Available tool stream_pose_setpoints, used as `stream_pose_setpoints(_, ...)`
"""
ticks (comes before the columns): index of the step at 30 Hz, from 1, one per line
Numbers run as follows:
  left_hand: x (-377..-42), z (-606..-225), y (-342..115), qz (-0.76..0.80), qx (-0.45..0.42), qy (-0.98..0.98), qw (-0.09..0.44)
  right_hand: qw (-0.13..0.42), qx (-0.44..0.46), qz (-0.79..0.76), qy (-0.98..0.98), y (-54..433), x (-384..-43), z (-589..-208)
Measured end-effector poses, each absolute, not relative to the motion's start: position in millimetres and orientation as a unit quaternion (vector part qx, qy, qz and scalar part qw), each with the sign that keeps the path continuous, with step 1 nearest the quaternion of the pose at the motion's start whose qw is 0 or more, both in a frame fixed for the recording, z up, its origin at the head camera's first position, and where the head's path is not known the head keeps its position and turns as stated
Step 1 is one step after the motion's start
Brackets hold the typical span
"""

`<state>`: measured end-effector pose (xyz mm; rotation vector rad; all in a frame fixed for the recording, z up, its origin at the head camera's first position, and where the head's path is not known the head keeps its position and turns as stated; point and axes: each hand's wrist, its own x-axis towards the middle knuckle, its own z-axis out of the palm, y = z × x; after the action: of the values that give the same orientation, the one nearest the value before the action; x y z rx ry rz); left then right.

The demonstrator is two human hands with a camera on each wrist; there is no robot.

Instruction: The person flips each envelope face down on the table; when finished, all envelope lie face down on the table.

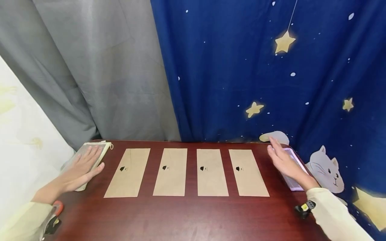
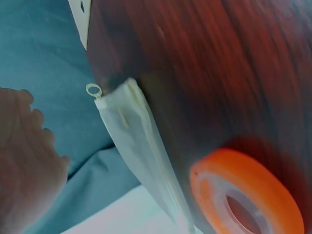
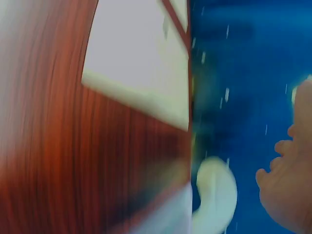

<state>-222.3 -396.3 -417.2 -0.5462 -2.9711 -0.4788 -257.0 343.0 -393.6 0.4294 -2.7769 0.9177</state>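
My left hand (image 1: 82, 167) is held with straight, spread fingers above a pale zip pouch (image 2: 141, 141) at the table's left end. In the left wrist view there is a gap between that hand and the pouch. My right hand (image 1: 284, 162) is raised with its fingers extended, in front of a purple-edged flat pouch or case (image 1: 294, 184) that it partly covers. Neither hand holds anything. Between them lies a row of several flat brown paper envelopes, from the leftmost envelope (image 1: 128, 174) to the rightmost envelope (image 1: 248, 172), each printed with a small black hat.
Beneath the left wrist lies an orange roll of tape (image 2: 248, 190), mostly hidden by the sleeve in the head view. The dark red wooden table (image 1: 181, 217) meets a grey curtain (image 1: 120, 83) and a blue starry curtain (image 1: 226, 83) at its back edge.
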Motion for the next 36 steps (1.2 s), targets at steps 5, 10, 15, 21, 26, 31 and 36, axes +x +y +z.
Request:
stream_pose_setpoints(5,-222,-410,-380,-0.203,-0.185,-0.962,0.004,0.034,0.116,0.369,-0.922,292,-259,-384)
stream_pose_setpoints(10,-222,-404,-365,-0.279,-0.212,-0.937,-0.014,-0.021,0.147,0.456,-0.877,251,-265,-381)
stream_pose_setpoints(15,-221,-401,-359,-0.406,-0.228,-0.882,-0.066,-0.101,0.17,0.605,-0.771,216,-268,-377)
stream_pose_setpoints(21,-229,-405,-359,-0.545,-0.261,-0.782,-0.149,-0.192,0.133,0.753,-0.615,161,-271,-377)
stream_pose_setpoints(26,-241,-413,-358,-0.617,-0.29,-0.709,-0.181,-0.26,0.103,0.803,-0.527,113,-278,-386)
stream_pose_setpoints(31,-242,-418,-354,-0.591,-0.198,-0.767,-0.155,-0.326,0.086,0.813,-0.475,69,-285,-398)
stream_pose_setpoints(36,-244,-417,-345,-0.56,-0.042,-0.816,-0.137,-0.38,0.056,0.826,-0.412,28,-287,-404)
